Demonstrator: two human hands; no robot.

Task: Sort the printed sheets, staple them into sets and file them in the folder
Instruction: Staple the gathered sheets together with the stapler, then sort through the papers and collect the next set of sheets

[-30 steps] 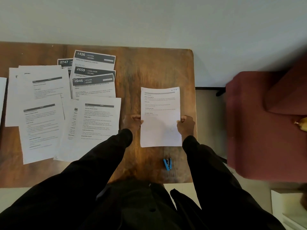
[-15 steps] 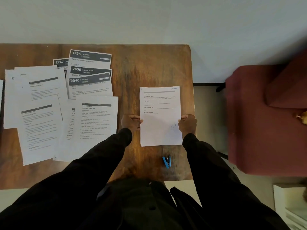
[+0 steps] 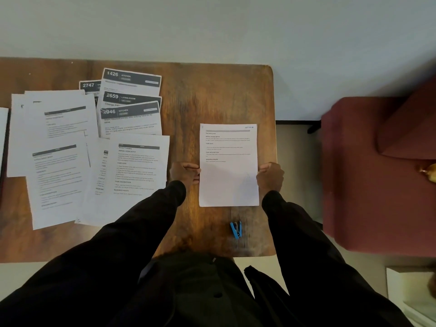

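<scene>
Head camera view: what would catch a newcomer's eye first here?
The white sheet held at both side edges by the left hand and right hand, at the table's right end. Then the overlapping spread of printed pages across its left half, some headed with big numbers. Last, the small blue stapler near the front edge, just below the sheet.

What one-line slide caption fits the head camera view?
Both hands, left hand and right hand, square a sheet set above a blue stapler.
</scene>
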